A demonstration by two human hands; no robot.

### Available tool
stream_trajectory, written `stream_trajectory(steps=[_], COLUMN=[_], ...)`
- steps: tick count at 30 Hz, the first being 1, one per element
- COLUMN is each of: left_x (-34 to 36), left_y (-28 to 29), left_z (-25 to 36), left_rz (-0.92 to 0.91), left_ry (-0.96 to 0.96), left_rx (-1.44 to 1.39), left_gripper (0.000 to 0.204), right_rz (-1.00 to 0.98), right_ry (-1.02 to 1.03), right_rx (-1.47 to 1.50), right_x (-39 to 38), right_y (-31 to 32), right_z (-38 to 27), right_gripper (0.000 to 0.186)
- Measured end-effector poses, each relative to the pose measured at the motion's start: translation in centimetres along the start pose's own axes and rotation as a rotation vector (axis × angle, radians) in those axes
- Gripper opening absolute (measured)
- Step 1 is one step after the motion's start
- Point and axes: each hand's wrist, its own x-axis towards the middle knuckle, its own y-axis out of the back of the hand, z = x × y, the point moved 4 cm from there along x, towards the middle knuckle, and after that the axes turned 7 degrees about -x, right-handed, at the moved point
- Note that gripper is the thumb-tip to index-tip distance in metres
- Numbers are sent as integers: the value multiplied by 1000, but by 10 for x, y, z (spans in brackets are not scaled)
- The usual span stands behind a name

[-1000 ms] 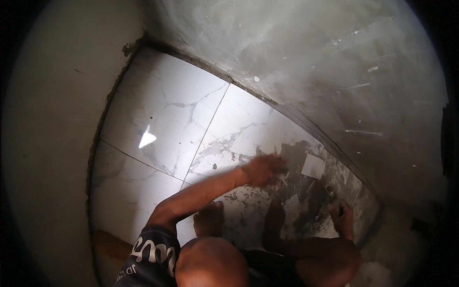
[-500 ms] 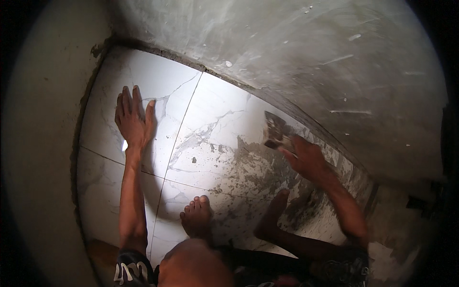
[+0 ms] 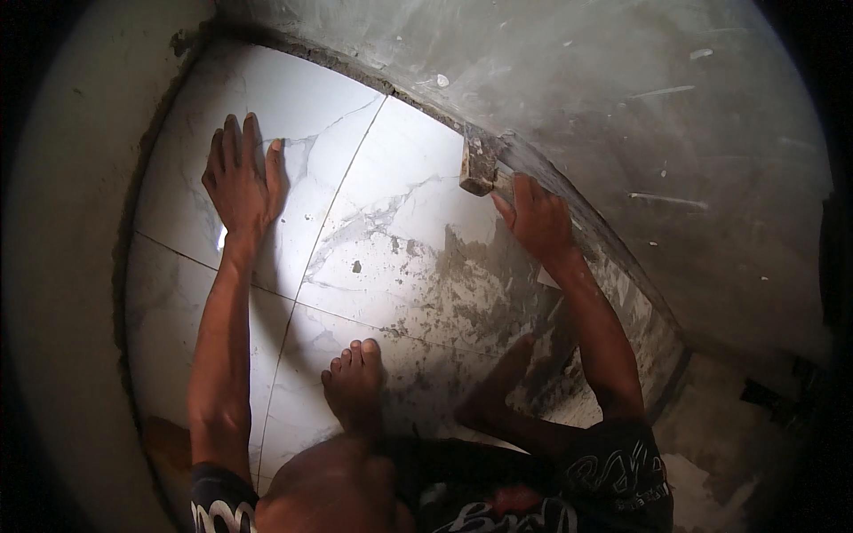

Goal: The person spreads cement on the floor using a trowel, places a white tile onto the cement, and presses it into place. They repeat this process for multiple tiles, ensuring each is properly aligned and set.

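My left hand point(image 3: 240, 182) lies flat on a white marble-patterned tile point(image 3: 329, 107) at the far left, its fingers stretched out and thumb apart. Nothing is in it. My right hand point(image 3: 539, 218) is closed around the short handle of a hammer point(image 3: 480, 164) with a blocky, mortar-stained head. The head is at the far edge of the tiled floor, close to the base of the wall; whether it touches the tile I cannot tell. Grey mortar smears point(image 3: 475, 275) cover the tile below my right hand.
A grey plastered wall point(image 3: 604, 89) rises along the far and right side, with a rough mortar gap point(image 3: 355, 75) at its foot. Another wall point(image 3: 71, 240) stands at the left. My bare feet point(image 3: 355, 382) rest on the near tiles.
My right hand has carried the hammer up and left, nearer the far wall's base. The view has shifted slightly; my left hand still lies flat on the tile.
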Motion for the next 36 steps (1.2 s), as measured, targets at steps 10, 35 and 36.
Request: stream_trajectory(steps=[10,35,36], left_x=[0,1,1], left_y=[-3,-4,-4], left_z=[-2,-8,-7], left_rz=[-10,-40,-39], left_ry=[5,32,32], left_rx=[8,-26,-25], left_gripper=[60,57,56], right_rz=[78,-25,21], right_ry=[162,50,116], right_rx=[149,142,208], right_x=[23,22,25], right_y=[23,2,15], right_z=[-33,-45,-52], right_gripper=[43,34,33])
